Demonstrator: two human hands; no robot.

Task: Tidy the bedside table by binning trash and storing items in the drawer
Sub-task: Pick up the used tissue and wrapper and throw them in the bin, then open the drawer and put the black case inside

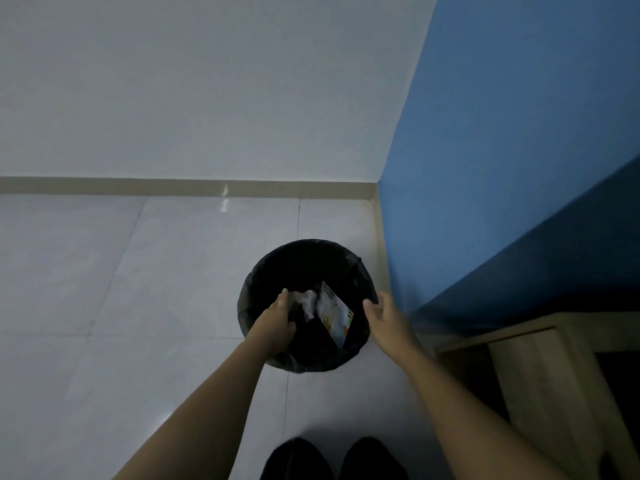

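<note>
Fingers [371, 305] of the right hand [386, 318] are loosely straight and slightly apart, holding nothing; the hand hangs at the right rim of the black bin [251, 282], partly motion-blurred. Left hand [275, 323] is over the bin's left rim, back of the hand up, thumb pointing away from the body, fingers bent down into the mouth. A crumpled white tissue [308, 301] sits right at those fingertips; whether they pinch it or merely lie beside it cannot be told, since the hand hides the contact. A flat printed wrapper [334, 315] is inside the bin mouth, right of the tissue, tilted on edge with its lower corner toward the near rim; it touches neither hand. Bin is round, lined with a black bag, and stands on the pale tiled floor [104, 289] near the corner where the white wall [207, 81] meets the blue wall [502, 168]. Beige skirting [138, 185] runs along the foot of both walls. Bin's right rim is close to the blue wall's skirting. Open floor lies to the left and behind the bin. Wooden bedside table [540, 375] stands at lower right against the blue wall, its near corner just beside the right forearm. Black shoes [298, 459] are at the bottom edge, just short of the bin.
</note>
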